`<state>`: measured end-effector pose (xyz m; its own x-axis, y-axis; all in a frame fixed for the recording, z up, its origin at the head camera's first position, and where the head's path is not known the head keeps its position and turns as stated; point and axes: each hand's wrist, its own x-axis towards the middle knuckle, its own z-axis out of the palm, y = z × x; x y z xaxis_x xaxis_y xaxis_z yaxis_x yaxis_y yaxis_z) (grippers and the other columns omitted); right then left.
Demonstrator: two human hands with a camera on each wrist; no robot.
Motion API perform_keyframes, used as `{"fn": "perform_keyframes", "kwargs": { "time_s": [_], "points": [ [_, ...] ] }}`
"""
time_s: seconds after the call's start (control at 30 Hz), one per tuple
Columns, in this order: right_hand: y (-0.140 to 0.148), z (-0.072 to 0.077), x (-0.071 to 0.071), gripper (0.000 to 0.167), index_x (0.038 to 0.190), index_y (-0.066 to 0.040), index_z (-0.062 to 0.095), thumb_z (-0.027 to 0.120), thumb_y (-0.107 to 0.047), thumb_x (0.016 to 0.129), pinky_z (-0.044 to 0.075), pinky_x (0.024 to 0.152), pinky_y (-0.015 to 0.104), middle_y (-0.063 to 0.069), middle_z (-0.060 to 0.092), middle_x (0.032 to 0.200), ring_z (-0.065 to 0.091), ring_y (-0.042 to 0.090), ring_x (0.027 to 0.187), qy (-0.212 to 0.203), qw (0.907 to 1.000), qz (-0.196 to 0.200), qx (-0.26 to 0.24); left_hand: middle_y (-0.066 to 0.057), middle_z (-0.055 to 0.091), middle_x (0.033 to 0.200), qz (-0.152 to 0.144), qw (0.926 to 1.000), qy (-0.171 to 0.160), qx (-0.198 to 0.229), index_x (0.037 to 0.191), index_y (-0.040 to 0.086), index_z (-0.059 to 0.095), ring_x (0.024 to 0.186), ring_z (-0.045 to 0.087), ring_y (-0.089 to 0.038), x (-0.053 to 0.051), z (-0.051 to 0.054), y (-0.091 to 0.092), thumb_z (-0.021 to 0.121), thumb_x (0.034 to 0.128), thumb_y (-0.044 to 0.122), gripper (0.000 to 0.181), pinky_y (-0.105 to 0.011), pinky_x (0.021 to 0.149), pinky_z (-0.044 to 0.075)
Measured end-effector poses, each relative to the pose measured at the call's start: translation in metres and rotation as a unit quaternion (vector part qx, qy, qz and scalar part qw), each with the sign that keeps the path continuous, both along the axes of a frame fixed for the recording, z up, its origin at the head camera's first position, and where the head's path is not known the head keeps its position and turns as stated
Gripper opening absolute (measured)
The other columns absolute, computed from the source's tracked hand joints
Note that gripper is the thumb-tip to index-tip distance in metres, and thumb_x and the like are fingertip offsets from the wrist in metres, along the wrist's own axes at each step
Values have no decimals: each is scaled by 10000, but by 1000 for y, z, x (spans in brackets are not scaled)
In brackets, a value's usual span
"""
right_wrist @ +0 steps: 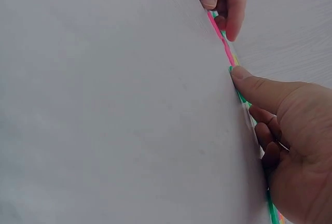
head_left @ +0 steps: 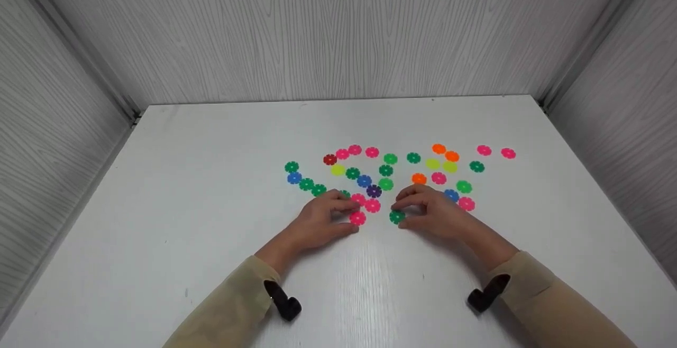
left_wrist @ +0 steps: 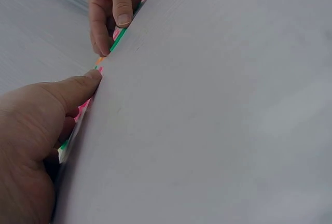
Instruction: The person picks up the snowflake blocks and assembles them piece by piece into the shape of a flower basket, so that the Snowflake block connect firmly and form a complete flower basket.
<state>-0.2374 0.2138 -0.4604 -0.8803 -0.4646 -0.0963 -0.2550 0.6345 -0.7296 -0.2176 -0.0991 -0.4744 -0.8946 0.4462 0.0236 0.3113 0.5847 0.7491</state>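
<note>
Notched plastic interlocking discs lie on a white table. In the head view, my left hand (head_left: 322,221) holds a pink disc (head_left: 357,218) between thumb and fingers at its edges. Two more pink discs, one of them (head_left: 373,205), lie just beyond those fingertips. To the right, my right hand (head_left: 431,211) pinches a dark green disc (head_left: 397,217) the same way. A gap of bare table separates the two held discs. Both wrist views look along the tabletop, so the discs show there only as thin coloured edges, such as the green disc (left_wrist: 118,40) in the left wrist view.
Several loose discs spread beyond the hands, among them a purple disc (head_left: 374,191), an orange disc (head_left: 419,179) and a blue disc (head_left: 451,195). Grey wood-grain panels (head_left: 338,36) enclose the table (head_left: 211,179) at the back and both sides.
</note>
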Motion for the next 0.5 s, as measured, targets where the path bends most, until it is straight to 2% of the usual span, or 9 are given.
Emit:
{"fn": "perform_keyframes", "kwargs": {
  "time_s": [0.17, 0.5],
  "points": [
    [0, -1, 0, 351, 1229, -316, 789, 876, -274, 892, 551, 1050, 465, -20, 595, 1366, 502, 248, 1354, 15, 10000, 52, -23, 24, 602, 1293, -144, 9995, 241, -170, 1399, 238, 715, 1301, 538, -164, 1, -1, 0, 855, 910, 354, 522, -369, 1050, 531],
    [0, 2, 1, 335, 1163, -358, 767, 899, -264, 870, 560, 1037, 450, -58, 582, 1366, 485, 224, 1370, -156, 9998, -62, -77, 24, 595, 1285, -243, 9983, 414, -340, 1299, 248, 752, 1297, 530, -166, -1, 0, 1, 858, 907, 343, 418, -388, 1067, 516]
  ]
}}
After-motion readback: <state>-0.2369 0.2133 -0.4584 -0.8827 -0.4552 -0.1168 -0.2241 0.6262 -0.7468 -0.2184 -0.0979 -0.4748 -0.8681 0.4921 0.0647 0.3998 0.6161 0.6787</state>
